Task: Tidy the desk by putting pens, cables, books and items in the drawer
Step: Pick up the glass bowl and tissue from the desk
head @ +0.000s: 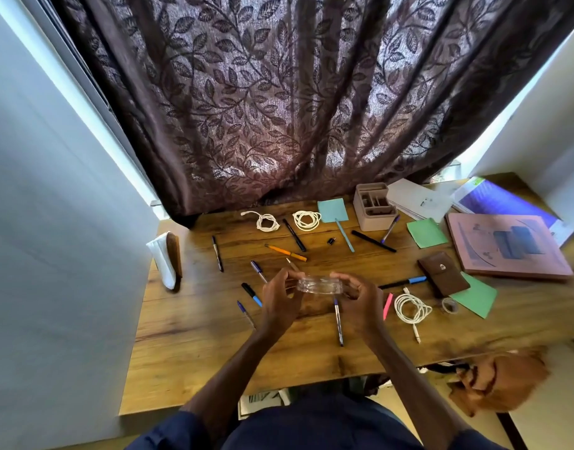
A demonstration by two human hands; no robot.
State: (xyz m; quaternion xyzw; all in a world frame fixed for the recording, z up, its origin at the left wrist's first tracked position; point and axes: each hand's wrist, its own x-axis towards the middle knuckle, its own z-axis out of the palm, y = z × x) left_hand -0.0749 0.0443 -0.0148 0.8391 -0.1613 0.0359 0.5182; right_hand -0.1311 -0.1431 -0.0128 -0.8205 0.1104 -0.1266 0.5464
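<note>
Both hands hold a clear round glass dish (318, 284) just above the middle of the wooden desk (198, 323). My left hand (280, 295) grips its left rim and my right hand (355, 292) grips its right rim. Several pens lie scattered around: an orange one (285, 252), a black one (217, 254), a blue one (338, 321) under my right hand. White coiled cables lie at the back (266, 220) (306, 220) and at the right (412, 308). A pink book (506, 246) rests at the right. No drawer is in view.
A beige desk organiser (373, 206) stands at the back with papers (419, 199) beside it. A brown wallet (443, 273), green sticky notes (427, 233), a tape roll (449, 305) and a white cloth (164, 258) also lie on the desk. A dark leaf-patterned curtain (279, 92) hangs behind.
</note>
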